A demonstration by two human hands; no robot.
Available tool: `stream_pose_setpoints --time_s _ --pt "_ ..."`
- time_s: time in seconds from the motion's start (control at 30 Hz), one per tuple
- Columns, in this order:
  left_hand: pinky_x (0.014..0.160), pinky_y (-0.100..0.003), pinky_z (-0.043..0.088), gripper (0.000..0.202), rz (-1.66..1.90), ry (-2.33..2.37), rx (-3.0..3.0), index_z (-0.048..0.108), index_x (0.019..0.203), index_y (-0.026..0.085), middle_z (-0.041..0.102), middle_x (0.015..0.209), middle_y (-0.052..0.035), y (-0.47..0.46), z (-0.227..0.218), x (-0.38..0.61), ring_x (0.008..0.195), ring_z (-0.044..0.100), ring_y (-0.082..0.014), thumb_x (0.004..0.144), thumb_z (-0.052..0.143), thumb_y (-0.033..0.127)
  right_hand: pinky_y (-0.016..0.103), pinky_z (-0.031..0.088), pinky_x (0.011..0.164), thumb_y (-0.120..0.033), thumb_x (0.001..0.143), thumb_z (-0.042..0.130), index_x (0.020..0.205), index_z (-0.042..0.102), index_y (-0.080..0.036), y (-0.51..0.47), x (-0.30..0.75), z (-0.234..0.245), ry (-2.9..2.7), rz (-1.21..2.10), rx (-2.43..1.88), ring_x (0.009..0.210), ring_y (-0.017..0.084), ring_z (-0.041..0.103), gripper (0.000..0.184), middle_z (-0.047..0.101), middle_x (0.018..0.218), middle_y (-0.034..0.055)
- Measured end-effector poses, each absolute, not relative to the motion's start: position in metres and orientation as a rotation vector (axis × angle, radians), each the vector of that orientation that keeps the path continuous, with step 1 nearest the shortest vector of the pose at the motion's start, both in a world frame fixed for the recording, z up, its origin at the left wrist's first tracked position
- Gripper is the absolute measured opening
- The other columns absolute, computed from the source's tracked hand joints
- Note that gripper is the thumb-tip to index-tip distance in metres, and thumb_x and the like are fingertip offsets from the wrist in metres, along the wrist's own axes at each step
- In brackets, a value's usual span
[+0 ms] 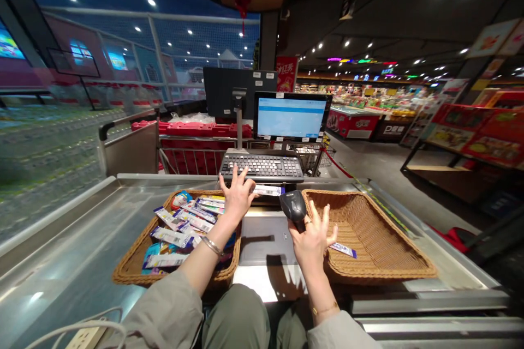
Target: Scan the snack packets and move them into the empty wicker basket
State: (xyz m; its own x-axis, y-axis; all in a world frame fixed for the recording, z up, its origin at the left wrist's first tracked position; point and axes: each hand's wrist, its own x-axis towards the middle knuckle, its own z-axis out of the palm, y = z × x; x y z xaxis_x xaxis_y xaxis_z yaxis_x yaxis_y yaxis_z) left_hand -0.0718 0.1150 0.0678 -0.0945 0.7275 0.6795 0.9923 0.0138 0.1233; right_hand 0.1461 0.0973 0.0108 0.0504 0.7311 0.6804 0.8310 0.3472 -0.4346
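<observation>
My left hand (pixel 238 195) pinches the end of a slim white-and-purple packet (pixel 268 190) between thumb and index finger, its other fingers spread. The packet lies level just in front of the keyboard (pixel 262 166). In my right hand (pixel 310 237) is a black handheld barcode scanner (pixel 293 205), gripped near the thumb while several fingers stick out. Its head points toward the packet. Below my left forearm, a wicker basket (pixel 123 271) holds many similar packets (pixel 172 236) and a round red-and-blue item (pixel 180 199). One packet (pixel 344 250) rests in the right wicker basket (pixel 380 234), partly behind my right hand.
A lit monitor (pixel 292 115) stands behind the keyboard, beside a second dark screen (pixel 221 92). Both baskets sit on a metal-edged counter (pixel 73 240). A power strip (pixel 87 335) with white cables lies at lower left. Shopping carts (pixel 192 159) stand beyond the counter.
</observation>
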Motion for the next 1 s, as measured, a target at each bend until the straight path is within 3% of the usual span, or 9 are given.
stream_pose_setpoints --time_s 0.2,1.0 --pt "0.113 -0.076 0.002 0.021 -0.814 -1.827 -1.806 0.064 0.091 0.026 0.046 0.153 -0.0075 0.121 0.071 -0.052 0.149 0.021 -0.0368 0.075 0.078 0.029 0.063 0.011 0.108 -0.049 0.091 0.043 0.099 0.071 -0.018 0.103 0.168 0.014 -1.575 -0.155 -1.459 0.144 0.035 0.024 0.043 0.058 0.137 0.0141" --pt "0.113 -0.076 0.002 0.016 -0.81 -1.637 -2.106 0.064 0.093 0.027 0.046 0.153 -0.0061 0.147 0.068 0.058 0.15 0.02 -0.0354 0.079 0.072 0.022 0.063 0.01 0.11 -0.044 0.088 0.048 0.096 0.071 -0.017 0.109 0.27 0.011 -1.352 -0.187 -1.63 0.145 0.035 0.024 0.037 0.056 0.138 0.0172"
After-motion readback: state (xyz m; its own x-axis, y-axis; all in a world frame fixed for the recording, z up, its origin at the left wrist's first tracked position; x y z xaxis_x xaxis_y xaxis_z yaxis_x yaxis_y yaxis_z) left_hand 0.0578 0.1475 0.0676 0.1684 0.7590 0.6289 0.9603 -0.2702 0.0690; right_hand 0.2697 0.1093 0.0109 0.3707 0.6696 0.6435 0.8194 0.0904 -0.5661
